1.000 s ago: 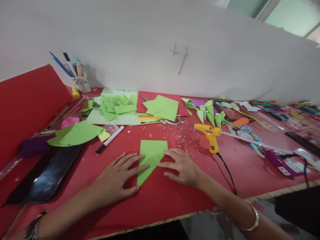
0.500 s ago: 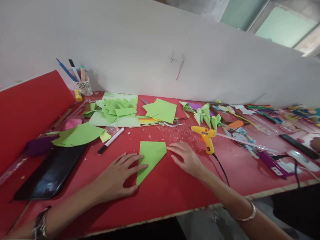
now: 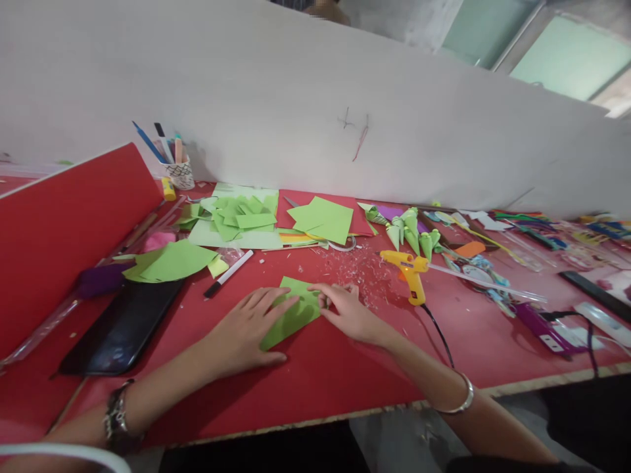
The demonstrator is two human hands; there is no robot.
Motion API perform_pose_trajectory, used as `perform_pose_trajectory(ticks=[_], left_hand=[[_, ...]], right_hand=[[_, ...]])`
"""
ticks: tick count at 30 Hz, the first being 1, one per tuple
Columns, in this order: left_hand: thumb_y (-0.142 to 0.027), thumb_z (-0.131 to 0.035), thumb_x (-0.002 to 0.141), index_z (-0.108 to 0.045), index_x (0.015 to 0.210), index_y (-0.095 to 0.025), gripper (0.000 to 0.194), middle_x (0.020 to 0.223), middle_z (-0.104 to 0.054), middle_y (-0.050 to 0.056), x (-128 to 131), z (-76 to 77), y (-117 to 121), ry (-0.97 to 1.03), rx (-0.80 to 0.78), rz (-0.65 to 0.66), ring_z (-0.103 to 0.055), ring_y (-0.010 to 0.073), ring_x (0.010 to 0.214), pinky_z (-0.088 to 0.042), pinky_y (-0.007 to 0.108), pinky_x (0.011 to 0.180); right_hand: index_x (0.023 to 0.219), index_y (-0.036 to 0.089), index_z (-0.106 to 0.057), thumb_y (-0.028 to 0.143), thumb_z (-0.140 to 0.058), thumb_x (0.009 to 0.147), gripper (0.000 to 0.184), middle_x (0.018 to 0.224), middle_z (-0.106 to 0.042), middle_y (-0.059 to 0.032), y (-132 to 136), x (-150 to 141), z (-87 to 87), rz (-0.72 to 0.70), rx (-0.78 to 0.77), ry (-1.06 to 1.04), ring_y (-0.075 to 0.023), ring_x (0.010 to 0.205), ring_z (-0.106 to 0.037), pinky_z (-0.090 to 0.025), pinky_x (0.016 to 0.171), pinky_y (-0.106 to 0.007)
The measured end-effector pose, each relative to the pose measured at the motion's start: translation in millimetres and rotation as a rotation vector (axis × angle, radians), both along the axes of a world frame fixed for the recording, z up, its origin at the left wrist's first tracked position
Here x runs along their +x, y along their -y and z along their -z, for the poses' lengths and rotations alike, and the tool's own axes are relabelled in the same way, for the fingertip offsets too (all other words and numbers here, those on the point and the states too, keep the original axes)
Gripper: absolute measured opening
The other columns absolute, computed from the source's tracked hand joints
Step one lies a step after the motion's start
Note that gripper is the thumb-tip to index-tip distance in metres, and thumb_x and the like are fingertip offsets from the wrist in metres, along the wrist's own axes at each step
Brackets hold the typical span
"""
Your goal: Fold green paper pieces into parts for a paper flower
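Note:
A folded piece of green paper (image 3: 290,325) lies on the red tabletop between my hands. My left hand (image 3: 251,325) rests flat on its left side, fingers stretched out and thumb apart near the lower edge. At the paper's upper right, my right hand (image 3: 348,312) has its fingers bent over the edge, forefinger pressing on the paper and thumb close to the right edge; these fingers partly cover the fold. To the right is a yellow glue gun (image 3: 409,269) with a black cord. A white marker with a black cap (image 3: 229,273) lies beyond my left hand.
Cut green pieces (image 3: 241,217) are heaped at the back, beside larger green sheets (image 3: 328,220). Rolled green paper cones (image 3: 409,230) stand behind the glue gun. A black phone (image 3: 123,328) lies left, a purple power strip (image 3: 545,328) right. A cup of pens (image 3: 180,172) is by the wall.
My right hand has moved left onto the paper and its fingers have curled. My left hand has slid slightly, covering more of the paper. The paper looks smaller and turned. The view has shifted a little.

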State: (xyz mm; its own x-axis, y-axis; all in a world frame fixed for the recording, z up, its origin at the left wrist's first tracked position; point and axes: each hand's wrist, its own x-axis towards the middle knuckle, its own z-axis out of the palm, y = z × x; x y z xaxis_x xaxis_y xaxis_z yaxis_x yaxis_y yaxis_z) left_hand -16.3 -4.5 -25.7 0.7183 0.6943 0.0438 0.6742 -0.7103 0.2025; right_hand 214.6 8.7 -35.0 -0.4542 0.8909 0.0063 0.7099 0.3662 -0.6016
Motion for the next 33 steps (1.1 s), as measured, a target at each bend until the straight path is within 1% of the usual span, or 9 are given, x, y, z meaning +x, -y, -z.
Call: perform_pose_trajectory(ticks=[8, 11, 15, 18, 20, 22, 25, 28, 33], left_hand=[[-0.02, -0.034, 0.089, -0.04, 0.124, -0.026, 0.036, 0.122, -0.051, 0.003, 19.2, 0.1, 0.7, -0.083, 0.588, 0.017, -0.045, 0.0178, 0.106, -0.032, 0.03, 0.086], [-0.008, -0.034, 0.086, -0.046, 0.119, -0.024, 0.038, 0.116, -0.054, 0.003, 19.5, -6.3, -2.0, -0.089, 0.601, 0.088, -0.049, 0.017, 0.098, -0.036, 0.029, 0.078], [-0.012, -0.037, 0.085, -0.052, 0.113, -0.026, 0.035, 0.097, -0.056, 0.005, 14.1, -13.5, -12.7, -0.013, 0.406, 0.043, -0.051, 0.0185, 0.08, -0.039, 0.03, 0.066], [-0.012, -0.037, 0.086, -0.055, 0.11, -0.028, 0.034, 0.097, -0.05, 0.006, 8.3, -15.6, -19.6, 0.292, 0.179, 0.055, -0.049, 0.017, 0.085, -0.042, 0.028, 0.069], [-0.009, -0.037, 0.085, -0.058, 0.106, -0.029, 0.036, 0.101, -0.047, 0.005, 6.0, -15.6, -21.6, 0.484, 0.016, 0.194, -0.047, 0.0154, 0.091, -0.042, 0.025, 0.073], [-0.008, -0.039, 0.085, -0.061, 0.101, -0.031, 0.036, 0.106, -0.047, 0.003, 5.6, -14.5, -22.3, 0.55, -0.087, 0.313, -0.046, 0.015, 0.097, -0.04, 0.027, 0.079], [-0.012, -0.044, 0.083, -0.061, 0.099, -0.032, 0.031, 0.111, -0.048, 0.002, 6.7, -10.0, -22.2, 0.467, -0.06, 0.287, -0.044, 0.0176, 0.102, -0.037, 0.033, 0.086], [-0.022, -0.054, 0.078, -0.055, 0.107, -0.03, 0.031, 0.114, -0.049, 0.003, 7.1, -3.2, -18.9, 0.273, 0.001, 0.215, -0.044, 0.0215, 0.104, -0.035, 0.037, 0.087], [-0.029, -0.055, 0.076, -0.05, 0.112, -0.022, 0.037, 0.108, -0.054, 0.005, 11.8, 6.0, -5.4, 0.022, 0.032, 0.207, -0.05, 0.0206, 0.097, -0.039, 0.035, 0.085]], right_hand=[[0.11, 0.02, -0.034, 0.018, -0.046, 0.078, 0.034, 0.076, -0.05, 0.0021, 10.5, -16.2, -20.8, 0.115, -0.384, -0.548, -0.0104, 0.066, -0.046, -0.038, 0.068, -0.026], [0.112, 0.019, -0.033, 0.02, -0.047, 0.078, 0.036, 0.077, -0.049, 0.0015, 16.7, -16.6, -28.1, 0.114, -0.423, -0.587, -0.0106, 0.068, -0.047, -0.039, 0.07, -0.027], [0.127, 0.021, -0.021, 0.033, -0.053, 0.077, 0.06, 0.101, -0.049, -0.0061, 24.9, -6.4, -31.6, 0.052, -0.125, -0.545, -0.0156, 0.093, -0.049, -0.039, 0.084, -0.032], [0.133, 0.021, -0.016, 0.046, -0.063, 0.067, 0.084, 0.129, -0.034, -0.0127, 29.4, 3.3, -29.1, -0.071, 0.221, -0.284, -0.0242, 0.119, -0.031, -0.028, 0.096, -0.039], [0.128, 0.025, -0.03, 0.043, -0.059, 0.073, 0.066, 0.133, -0.034, -0.01, 31.6, 6.5, -24.0, -0.149, 0.427, -0.054, -0.0248, 0.123, -0.027, -0.021, 0.099, -0.043], [0.117, 0.029, -0.045, 0.03, -0.048, 0.084, 0.033, 0.123, -0.048, -0.0029, 33.5, 6.8, -16.7, -0.192, 0.63, 0.086, -0.0183, 0.117, -0.037, -0.012, 0.101, -0.042], [0.104, 0.024, -0.055, 0.014, -0.037, 0.089, 0.026, 0.099, -0.063, 0.0025, 35.0, 5.2, -6.2, -0.209, 0.858, 0.213, -0.0103, 0.099, -0.049, -0.007, 0.102, -0.037], [0.101, 0.017, -0.058, 0.011, -0.038, 0.087, 0.025, 0.095, -0.064, -0.0031, 33.5, 5.4, 0.7, -0.197, 0.908, 0.408, -0.0131, 0.09, -0.052, -0.02, 0.097, -0.035], [0.112, 0.017, -0.053, 0.012, -0.043, 0.081, 0.033, 0.104, -0.059, -0.0093, 28.9, 10.6, 4.8, -0.288, 0.57, 0.446, -0.0192, 0.094, -0.052, -0.033, 0.091, -0.038]])
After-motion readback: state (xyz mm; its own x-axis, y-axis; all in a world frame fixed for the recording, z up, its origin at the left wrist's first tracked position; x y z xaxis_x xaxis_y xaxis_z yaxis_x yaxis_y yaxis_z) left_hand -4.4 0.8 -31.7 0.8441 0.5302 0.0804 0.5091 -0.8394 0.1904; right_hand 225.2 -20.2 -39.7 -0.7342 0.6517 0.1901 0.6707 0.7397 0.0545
